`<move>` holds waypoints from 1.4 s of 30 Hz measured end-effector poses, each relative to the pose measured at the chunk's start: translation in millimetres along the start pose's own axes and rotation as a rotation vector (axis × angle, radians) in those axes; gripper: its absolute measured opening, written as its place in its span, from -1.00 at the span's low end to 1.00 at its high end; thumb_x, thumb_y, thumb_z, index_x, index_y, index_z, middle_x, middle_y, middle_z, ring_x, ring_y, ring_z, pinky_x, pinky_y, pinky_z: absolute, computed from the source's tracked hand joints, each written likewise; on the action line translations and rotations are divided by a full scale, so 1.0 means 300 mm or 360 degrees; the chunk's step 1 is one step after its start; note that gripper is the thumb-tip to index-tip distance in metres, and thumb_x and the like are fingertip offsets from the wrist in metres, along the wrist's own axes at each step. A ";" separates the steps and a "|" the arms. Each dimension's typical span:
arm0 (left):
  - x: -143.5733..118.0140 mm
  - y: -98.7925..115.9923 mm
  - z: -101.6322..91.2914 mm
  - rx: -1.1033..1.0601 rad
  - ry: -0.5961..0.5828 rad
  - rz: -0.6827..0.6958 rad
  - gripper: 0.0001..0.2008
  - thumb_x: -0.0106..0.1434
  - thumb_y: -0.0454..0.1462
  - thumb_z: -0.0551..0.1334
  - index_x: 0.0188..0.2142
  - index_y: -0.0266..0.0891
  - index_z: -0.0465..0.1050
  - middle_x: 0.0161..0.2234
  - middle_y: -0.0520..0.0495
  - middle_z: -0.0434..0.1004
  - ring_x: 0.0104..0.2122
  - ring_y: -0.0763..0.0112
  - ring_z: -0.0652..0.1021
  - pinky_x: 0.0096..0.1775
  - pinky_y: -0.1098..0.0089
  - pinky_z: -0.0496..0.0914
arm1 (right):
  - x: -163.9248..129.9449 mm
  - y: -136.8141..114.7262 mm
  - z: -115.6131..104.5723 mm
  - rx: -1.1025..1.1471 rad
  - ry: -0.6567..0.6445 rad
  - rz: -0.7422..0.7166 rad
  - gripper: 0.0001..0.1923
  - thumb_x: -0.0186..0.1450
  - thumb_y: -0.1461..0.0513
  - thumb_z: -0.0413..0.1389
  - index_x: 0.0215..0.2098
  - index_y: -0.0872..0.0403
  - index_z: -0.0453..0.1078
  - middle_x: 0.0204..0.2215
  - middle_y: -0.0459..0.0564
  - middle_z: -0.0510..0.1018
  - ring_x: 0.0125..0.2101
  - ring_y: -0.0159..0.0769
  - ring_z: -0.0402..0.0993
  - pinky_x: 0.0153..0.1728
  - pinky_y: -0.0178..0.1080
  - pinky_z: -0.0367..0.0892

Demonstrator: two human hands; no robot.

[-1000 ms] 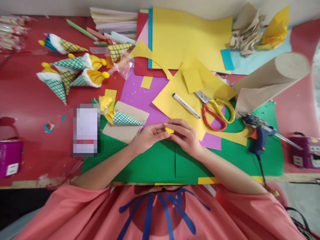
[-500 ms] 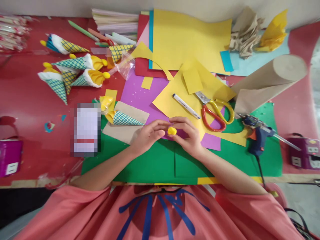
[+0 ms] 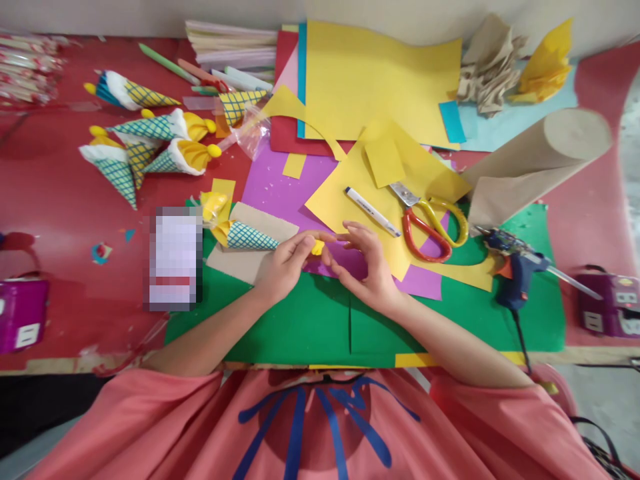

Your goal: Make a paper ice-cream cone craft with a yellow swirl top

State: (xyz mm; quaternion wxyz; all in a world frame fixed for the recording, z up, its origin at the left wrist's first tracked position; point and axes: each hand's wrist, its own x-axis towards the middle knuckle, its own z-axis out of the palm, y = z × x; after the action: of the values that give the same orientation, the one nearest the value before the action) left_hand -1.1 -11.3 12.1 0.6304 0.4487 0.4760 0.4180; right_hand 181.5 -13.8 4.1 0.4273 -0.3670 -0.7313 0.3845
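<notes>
Covering the near middle of the red table [image 3: 60, 200] is a green sheet [image 3: 450, 320], where our left hand [image 3: 283, 267] pinches a small yellow piece [image 3: 317, 247] while our right hand [image 3: 367, 270] hovers beside it with fingers spread, holding nothing. We count one scissors [image 3: 430, 223], one glue gun [image 3: 515, 263] and one pen [image 3: 373, 211]; no writing is legible.

— What sort of place is this?
— A craft table: coloured paper sheets [image 3: 380, 73] beyond the right hand [image 3: 367, 270], scissors [image 3: 430, 223] and a glue gun [image 3: 515, 263] to its right, finished paper cones [image 3: 145, 143] far left.
</notes>
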 end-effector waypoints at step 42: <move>-0.017 -0.018 0.018 -0.0405 -0.0547 -0.0262 -0.63 0.30 -0.02 0.18 -0.03 -0.16 0.47 0.01 -0.13 0.52 0.04 0.27 0.52 0.02 0.36 0.44 | 0.006 -0.013 -0.028 -0.0202 -0.0008 -0.0147 -0.64 0.32 0.20 0.14 0.08 -0.06 0.36 0.06 0.11 0.42 0.05 -0.14 0.44 0.04 -0.01 0.46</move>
State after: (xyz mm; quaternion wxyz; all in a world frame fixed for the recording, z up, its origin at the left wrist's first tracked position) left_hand 3.8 -18.3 8.8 0.7856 0.3899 0.3402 0.3392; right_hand 187.7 -11.7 11.2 0.4186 -0.3581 -0.7715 0.3182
